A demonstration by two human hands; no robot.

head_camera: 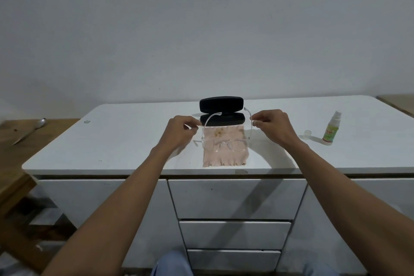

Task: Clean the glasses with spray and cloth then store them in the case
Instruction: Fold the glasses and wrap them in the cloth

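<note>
One pair of see-through glasses [226, 141] hangs just over one soft pink cloth [221, 152] with a wavy edge. The left hand [179, 131] pinches one thin arm of the glasses, and the right hand [272, 125] pinches the other. Behind the cloth sits one black oval case [221, 111], lid up. One small spray bottle [331, 129] and one clear round cap [308, 134] stand to the right on the smooth white desk [112, 141].

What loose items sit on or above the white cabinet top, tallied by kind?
Glasses: 1
Cloth: 1
Case, open: 1
Spray bottle: 1
Bottle cap: 1
Total: 5
</note>
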